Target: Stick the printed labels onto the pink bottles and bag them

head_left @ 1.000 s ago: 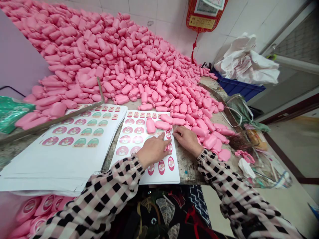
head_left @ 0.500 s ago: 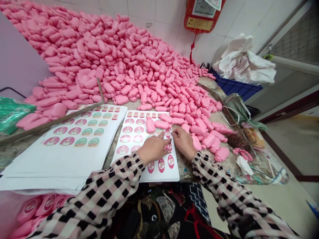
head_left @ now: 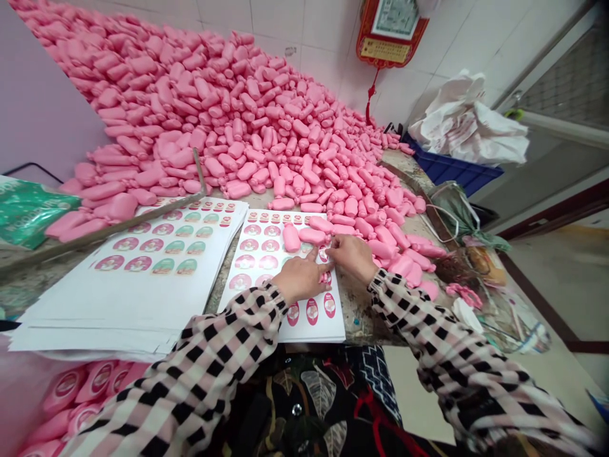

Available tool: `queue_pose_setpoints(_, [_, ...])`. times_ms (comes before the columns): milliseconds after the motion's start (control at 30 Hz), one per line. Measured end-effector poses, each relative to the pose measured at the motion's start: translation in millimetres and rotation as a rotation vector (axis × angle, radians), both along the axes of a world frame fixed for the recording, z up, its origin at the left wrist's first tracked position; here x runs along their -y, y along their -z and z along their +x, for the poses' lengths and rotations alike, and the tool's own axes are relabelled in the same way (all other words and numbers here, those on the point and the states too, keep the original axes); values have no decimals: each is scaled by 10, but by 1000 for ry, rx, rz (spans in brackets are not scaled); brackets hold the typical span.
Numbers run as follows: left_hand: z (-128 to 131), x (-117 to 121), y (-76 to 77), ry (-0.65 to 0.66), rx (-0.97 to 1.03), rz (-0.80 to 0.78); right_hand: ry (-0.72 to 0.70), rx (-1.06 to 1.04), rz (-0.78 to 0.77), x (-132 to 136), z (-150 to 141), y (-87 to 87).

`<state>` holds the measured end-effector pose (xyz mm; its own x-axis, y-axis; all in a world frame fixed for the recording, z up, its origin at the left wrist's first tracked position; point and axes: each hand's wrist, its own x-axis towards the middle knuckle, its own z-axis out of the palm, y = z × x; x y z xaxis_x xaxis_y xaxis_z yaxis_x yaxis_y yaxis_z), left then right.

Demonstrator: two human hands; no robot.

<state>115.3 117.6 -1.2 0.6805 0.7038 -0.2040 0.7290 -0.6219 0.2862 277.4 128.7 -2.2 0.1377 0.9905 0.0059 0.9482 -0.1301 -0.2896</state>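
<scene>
A stack of white sticker sheets point(head_left: 328, 332) lies before me, printed with rounded pink and green labels and red oval stickers point(head_left: 311, 311). My left hand point(head_left: 302, 278) lies on the top sheet, its fingers stretched out over the ovals near the right edge. Just beside it, my right hand point(head_left: 354, 257) pinches at an oval sticker point(head_left: 323, 255) with thumb and forefinger. Whether that sticker has lifted off the sheet is hidden by the fingers. Small pink bottles point(head_left: 313, 237) rest on the upper part of the sheet, just beyond both hands.
A large heap of pink bottles point(head_left: 228, 120) fills the back of the table. On the left, a wooden stick point(head_left: 118, 230) crosses another stack of sticker sheets point(head_left: 124, 311) near a green packet point(head_left: 35, 212). A blue crate point(head_left: 451, 166) stands at the back right.
The camera view has shifted slightly, so the table appears a little further right. My right hand has moved slightly up and closer to my left, at the oval sticker.
</scene>
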Motion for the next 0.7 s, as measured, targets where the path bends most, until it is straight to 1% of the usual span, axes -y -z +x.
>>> queue_pose_setpoints(167, [6, 7, -5, -18, -2, -3, -21, 69, 26, 24, -88, -137])
queue_pose_setpoints(267, [10, 15, -28, -18, -6, -12, 0, 65, 66, 44, -81, -248])
queue_pose_setpoints(367, [-3, 37, -30, -10, 4, 5, 12, -46, 104, 95, -18, -323])
queue_pose_setpoints(467, [-53, 80, 4, -10, 68, 42, 16, -245, 154, 196, 66, -309])
queue_pose_setpoints(533, [-105, 118, 24, -40, 189, 42, 39, -469, 197, 289, 100, -267])
queue_pose_setpoints(600, [-158, 160, 18, -144, 423, -9, 46, -747, 260, 404, 86, -235])
queue_pose_setpoints(633, [-182, 182, 2, -237, 580, -77, 42, -872, 297, 469, 56, -229])
queue_pose_setpoints(667, [-201, 206, -21, -348, 754, -192, 37, -971, 329, 536, 8, -232])
queue_pose_setpoints(700, [-215, 231, -48, -462, 932, -358, 34, -1041, 355, 603, -53, -241])
